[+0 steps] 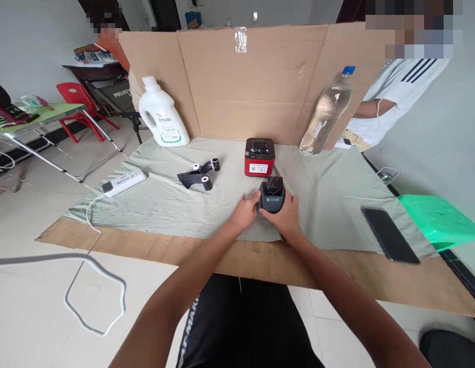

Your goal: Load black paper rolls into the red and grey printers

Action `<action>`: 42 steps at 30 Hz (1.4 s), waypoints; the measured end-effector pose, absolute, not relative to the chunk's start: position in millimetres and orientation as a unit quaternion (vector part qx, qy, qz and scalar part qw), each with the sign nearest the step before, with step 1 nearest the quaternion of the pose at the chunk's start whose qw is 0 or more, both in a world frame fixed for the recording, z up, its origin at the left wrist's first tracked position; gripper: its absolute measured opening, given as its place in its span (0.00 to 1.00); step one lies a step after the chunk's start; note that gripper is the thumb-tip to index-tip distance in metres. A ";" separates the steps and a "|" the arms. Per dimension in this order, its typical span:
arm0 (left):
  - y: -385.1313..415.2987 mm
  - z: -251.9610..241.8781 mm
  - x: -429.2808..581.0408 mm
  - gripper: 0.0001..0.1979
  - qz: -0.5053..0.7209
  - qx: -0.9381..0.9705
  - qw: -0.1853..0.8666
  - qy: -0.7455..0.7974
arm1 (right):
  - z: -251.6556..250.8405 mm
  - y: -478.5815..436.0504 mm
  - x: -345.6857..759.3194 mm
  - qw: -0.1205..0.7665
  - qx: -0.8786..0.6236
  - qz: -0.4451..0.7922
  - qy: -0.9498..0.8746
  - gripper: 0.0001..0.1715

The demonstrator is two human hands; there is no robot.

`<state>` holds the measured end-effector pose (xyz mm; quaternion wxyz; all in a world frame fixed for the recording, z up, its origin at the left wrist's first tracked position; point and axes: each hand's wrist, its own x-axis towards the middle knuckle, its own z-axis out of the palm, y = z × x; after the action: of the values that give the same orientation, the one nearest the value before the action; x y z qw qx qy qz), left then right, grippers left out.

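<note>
A small dark grey device (272,203) with a black strip on its top stands on the cloth between my two hands. My right hand (285,214) wraps round its right side and front, thumb across the lower front. At its left side, the fingers of my left hand (245,210) are drawn together and touch the casing. Just behind it sits a red and black box-shaped device (259,158) with a white label and a black strip on top. To the left lie black ribbon rolls (199,176) with white cores, partly unwound.
A cardboard screen (248,87) stands at the back, with a white jug (163,115) and a clear bottle (327,115) before it. A power strip (124,182) lies left, a phone (389,235) right. Two people are beyond the screen; a green stool (440,217) is right.
</note>
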<state>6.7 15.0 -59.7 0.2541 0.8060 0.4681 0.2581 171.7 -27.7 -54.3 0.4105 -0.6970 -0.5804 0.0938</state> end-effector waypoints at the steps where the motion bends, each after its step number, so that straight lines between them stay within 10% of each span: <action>1: 15.6 -60.1 7.6 0.35 0.260 0.804 0.252 0.472 | -54.1 -26.8 172.1 0.413 -0.696 0.092 -0.580 0.65; 11: 19.5 -59.3 6.9 0.31 0.287 0.793 0.252 0.475 | -54.6 -24.8 174.8 0.423 -0.693 0.114 -0.573 0.67; 21: 21.5 -55.5 3.2 0.33 0.400 0.752 0.309 0.423 | -40.5 -30.1 183.7 0.588 -0.605 0.250 -0.475 0.31; 32: 4.6 -40.9 3.6 0.44 0.408 0.811 0.302 0.292 | -34.5 -28.6 193.5 0.630 -0.529 0.271 -0.499 0.38; 42: 8.2 -45.9 2.4 0.47 0.374 0.842 0.269 0.279 | -8.8 25.4 220.1 0.473 -0.543 0.277 -0.637 0.51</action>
<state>2.4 8.2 -45.9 0.2694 0.8425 0.2790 0.3739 220.1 25.4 -8.8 0.4727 -0.5425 -0.6368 0.2770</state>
